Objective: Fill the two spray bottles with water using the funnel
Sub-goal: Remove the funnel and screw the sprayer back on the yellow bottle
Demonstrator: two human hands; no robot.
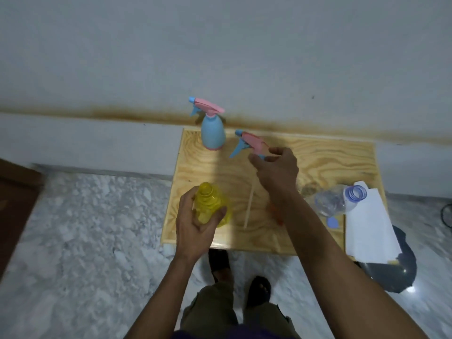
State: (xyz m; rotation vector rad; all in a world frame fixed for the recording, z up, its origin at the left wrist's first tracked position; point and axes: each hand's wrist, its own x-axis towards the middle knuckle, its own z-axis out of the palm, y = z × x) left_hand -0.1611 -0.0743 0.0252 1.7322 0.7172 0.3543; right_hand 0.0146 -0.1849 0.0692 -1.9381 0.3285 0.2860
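Wooden table (318, 157), pale plywood top, set against a grey wall (220, 57) with a brown stain band; marbled floor (85, 228) below.

Item 1: left hand (195, 226), fingers and thumb curled round the yellow bottle (210, 204). Bottle is translucent, its neck open and uncapped, held at the table's near left corner.

Item 2: blue spray bottle (212, 133), pink-and-blue trigger head fitted, upright on the table's far edge, beyond the left hand and just left of the right hand.

Item 3: right hand (276, 172), raised over the table's middle, fingertips pinching the base of a detached spray head (249, 144), pink body with blue trigger and nozzle; its pale dip tube (249, 204) hangs toward the table between the two hands.

Item 4: something orange (276, 214), blurred and largely hidden under the right forearm; cannot tell what it is.

Item 5: clear water bottle (337, 199), uncapped, to the right of the right forearm; blue cap (333, 222) just beside it.

Item 6: white paper sheets (369, 226), at the table's right edge, farthest from both hands.
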